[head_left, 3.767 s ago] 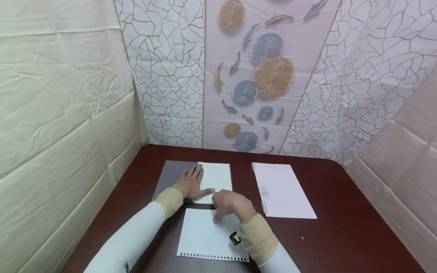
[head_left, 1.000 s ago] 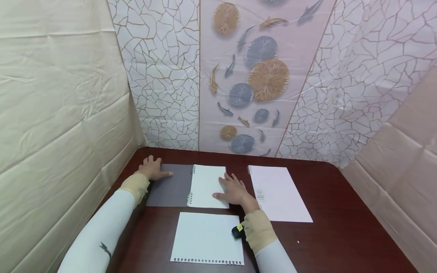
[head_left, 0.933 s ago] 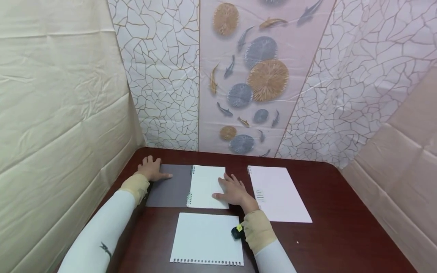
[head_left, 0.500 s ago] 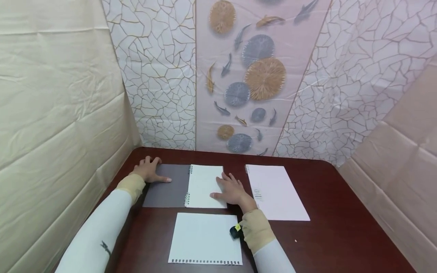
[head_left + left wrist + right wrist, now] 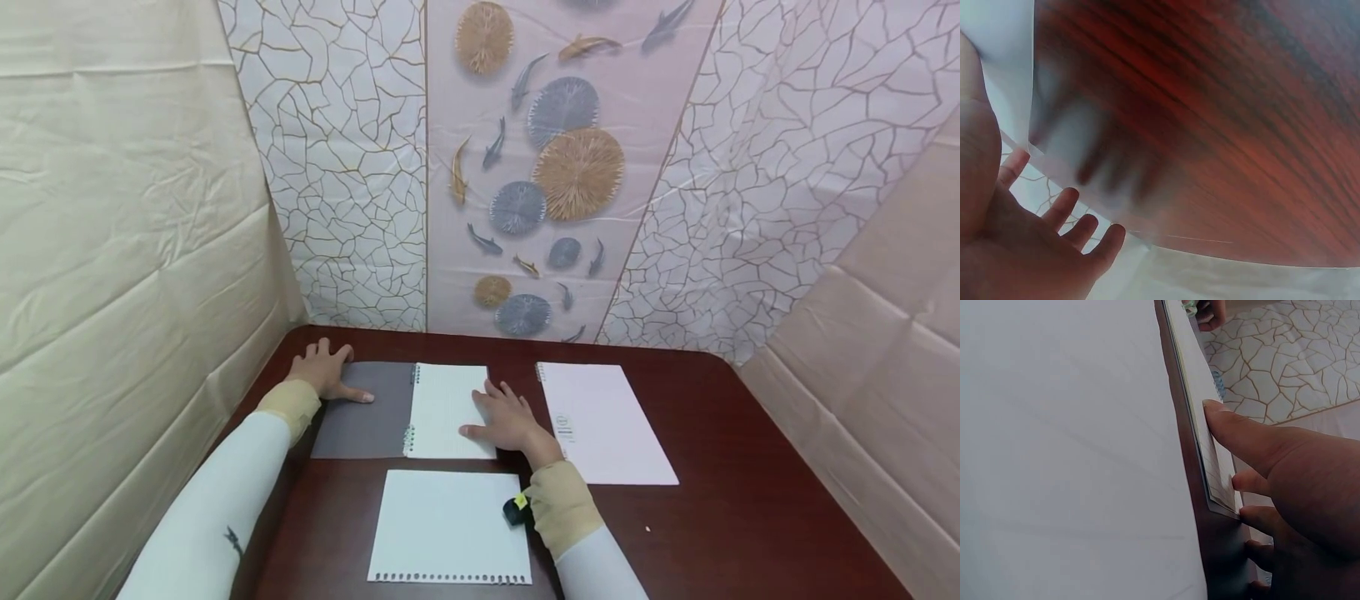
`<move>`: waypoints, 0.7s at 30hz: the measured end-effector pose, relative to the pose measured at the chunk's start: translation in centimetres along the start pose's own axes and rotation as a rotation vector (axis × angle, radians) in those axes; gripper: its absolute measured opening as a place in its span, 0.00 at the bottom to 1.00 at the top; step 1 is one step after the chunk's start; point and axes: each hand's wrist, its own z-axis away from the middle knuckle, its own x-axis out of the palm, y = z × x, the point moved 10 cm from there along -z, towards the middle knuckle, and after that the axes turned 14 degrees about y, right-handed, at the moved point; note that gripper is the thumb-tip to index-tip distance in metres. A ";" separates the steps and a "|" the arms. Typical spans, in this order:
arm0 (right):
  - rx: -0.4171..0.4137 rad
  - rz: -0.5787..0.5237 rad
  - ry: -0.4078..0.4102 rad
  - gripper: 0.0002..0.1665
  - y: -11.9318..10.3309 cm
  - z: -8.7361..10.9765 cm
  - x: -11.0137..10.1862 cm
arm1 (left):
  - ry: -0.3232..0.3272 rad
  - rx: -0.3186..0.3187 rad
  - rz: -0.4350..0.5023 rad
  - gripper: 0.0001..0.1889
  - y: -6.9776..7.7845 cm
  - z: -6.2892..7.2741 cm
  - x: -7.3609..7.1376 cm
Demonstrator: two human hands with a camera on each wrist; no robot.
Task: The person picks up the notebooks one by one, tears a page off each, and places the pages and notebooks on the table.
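A spiral notebook lies open on the table, its grey cover (image 5: 371, 429) folded out to the left and its white page (image 5: 446, 404) on the right. My left hand (image 5: 321, 372) rests at the cover's outer upper-left edge, thumb over the cover and fingers spread. In the left wrist view the left hand's fingers (image 5: 1066, 209) are extended above the wood. My right hand (image 5: 510, 419) touches the right edge of the page, fingers spread. The right wrist view shows its thumb (image 5: 1235, 425) on the page edge. Both hands grip nothing visible.
A loose white sheet (image 5: 446, 525) with a row of torn holes along its near edge lies in front of the notebook. A second spiral pad (image 5: 611, 425) is to the right. A tiny white scrap (image 5: 648, 528) sits on the dark wood table (image 5: 750, 500).
Since the earliest frame, my left hand has gone from the notebook's spine to the cover's left edge. My right hand has moved from the page's lower edge to its right edge. Lately both stay nearly still.
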 end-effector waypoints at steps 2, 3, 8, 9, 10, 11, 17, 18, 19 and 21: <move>0.001 -0.003 -0.001 0.49 0.0 0.0 0.1 | -0.010 -0.002 0.008 0.58 0.2 0.1 -0.2; 0.000 -0.004 -0.003 0.49 0.0 0.0 0.1 | -0.013 -0.003 0.013 0.58 0.2 0.2 -0.3; -0.006 -0.007 -0.007 0.50 0.1 0.0 0.4 | -0.002 0.007 0.036 0.58 0.1 0.3 -0.3; -0.007 -0.006 -0.004 0.50 0.1 -0.1 0.4 | 0.002 0.010 0.037 0.58 0.0 0.2 -0.2; -0.007 -0.006 -0.002 0.50 0.1 -0.1 0.3 | 0.006 0.017 0.037 0.58 0.0 0.2 -0.2; -0.008 -0.004 -0.001 0.50 0.2 -0.1 0.3 | 0.007 0.021 0.037 0.58 -0.1 0.1 -0.1; -0.019 -0.002 -0.011 0.50 0.0 -0.1 0.2 | 0.009 0.023 0.042 0.57 0.0 -0.3 0.1; -0.019 0.000 -0.012 0.50 0.0 -0.1 0.2 | 0.015 0.028 0.042 0.57 0.2 -0.3 0.0; -0.017 0.002 -0.012 0.50 0.1 -0.1 0.2 | 0.022 0.033 0.045 0.57 0.3 -0.4 -0.2; -0.011 0.006 -0.012 0.50 0.2 -0.1 0.1 | 0.031 0.038 0.056 0.58 0.6 -0.5 -0.3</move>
